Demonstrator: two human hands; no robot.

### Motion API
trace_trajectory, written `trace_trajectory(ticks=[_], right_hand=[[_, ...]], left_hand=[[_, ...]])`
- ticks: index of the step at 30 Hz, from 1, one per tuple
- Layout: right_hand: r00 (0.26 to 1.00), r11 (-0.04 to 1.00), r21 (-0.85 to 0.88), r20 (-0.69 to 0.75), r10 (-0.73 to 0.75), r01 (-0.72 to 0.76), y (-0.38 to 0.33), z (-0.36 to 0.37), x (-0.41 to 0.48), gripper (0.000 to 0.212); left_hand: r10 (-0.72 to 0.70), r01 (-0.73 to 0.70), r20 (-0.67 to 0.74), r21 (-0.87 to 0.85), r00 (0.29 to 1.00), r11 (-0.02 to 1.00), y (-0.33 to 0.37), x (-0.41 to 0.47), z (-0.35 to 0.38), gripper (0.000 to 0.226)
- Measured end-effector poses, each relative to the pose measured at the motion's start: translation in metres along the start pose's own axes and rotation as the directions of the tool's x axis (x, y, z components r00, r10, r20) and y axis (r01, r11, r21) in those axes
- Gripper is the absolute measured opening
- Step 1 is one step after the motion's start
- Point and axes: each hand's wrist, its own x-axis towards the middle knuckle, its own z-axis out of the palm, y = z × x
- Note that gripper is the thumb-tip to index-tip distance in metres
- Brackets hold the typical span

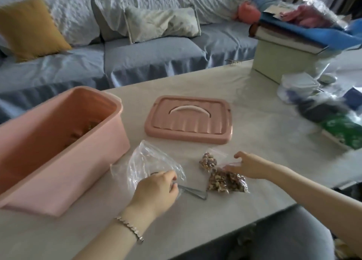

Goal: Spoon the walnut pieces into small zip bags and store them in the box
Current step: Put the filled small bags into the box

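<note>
Walnut bag (227,182): clear zip bag filled with brown walnut pieces, lying flat on the table (254,126). Its long axis runs from the zip edge at the right-hand grip back toward the person, and the filled end points at the near table edge.
Right hand (248,166): fingertips pinch the zip edge of the walnut bag. The thumb is raised clear of it.
Small bag (208,161): second filled zip bag, just left of the right-hand grip. Whether it touches the walnut bag cannot be determined.
Spoon (194,192): grey metal, flat on the table. Its long axis runs from the left-hand grip toward the walnut bag, and the free end points at that bag's near left corner, just short of it.
Left hand (156,189): fingers curled, gripping the spoon at one end. The knuckles lie against the empty bag.
Empty bag (152,162): clear and crumpled, directly beyond the left-hand grip.
Box (58,142): pink and open, left of the left-hand grip. The brown contents inside are too blurred to identify.
Lid (188,118): pink, flat, handle side up, beyond both grips and between them.
Bracelet (130,227): on the left wrist, behind the grip.
Sofa (156,54): grey-blue, beyond the table.
</note>
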Motion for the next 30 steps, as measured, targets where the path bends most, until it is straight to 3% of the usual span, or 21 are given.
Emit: trace_trajectory(ticks=[4,10,16,20,25,30], right_hand=[[0.999,0.995,0.103,-0.049,-0.009,0.014,-0.01,0.015,0.013,0.05],[0.997,0.919,0.389,-0.052,-0.053,0.069,-0.004,0.016,0.019,0.014],[0.979,0.902,0.383,-0.109,-0.171,0.2,0.021,0.004,0.007,0.003],[0.959,0.925,0.284,-0.204,-0.197,0.251,0.041,-0.015,0.002,0.015],[0.936,0.92,0.298,-0.315,-0.159,0.256,0.059,-0.029,0.004,0.017],[0.935,0.922,0.296,-0.322,-0.15,0.25,0.058,-0.028,0.009,0.02]], left_hand=[[-0.012,0.013,0.046,-0.013,0.999,1.0,0.017,0.016,0.007,0.021],[0.049,-0.032,0.137,-0.123,0.989,0.992,0.047,0.077,0.017,0.025],[0.165,-0.128,0.286,-0.141,0.944,0.982,0.079,0.146,0.041,0.036],[0.173,-0.18,0.456,-0.028,0.873,0.983,0.081,0.171,0.06,0.049],[0.126,-0.123,0.453,-0.037,0.883,0.992,0.069,0.182,0.078,0.027],[0.111,-0.187,0.377,0.173,0.92,0.967,0.062,0.179,0.081,0.02]])
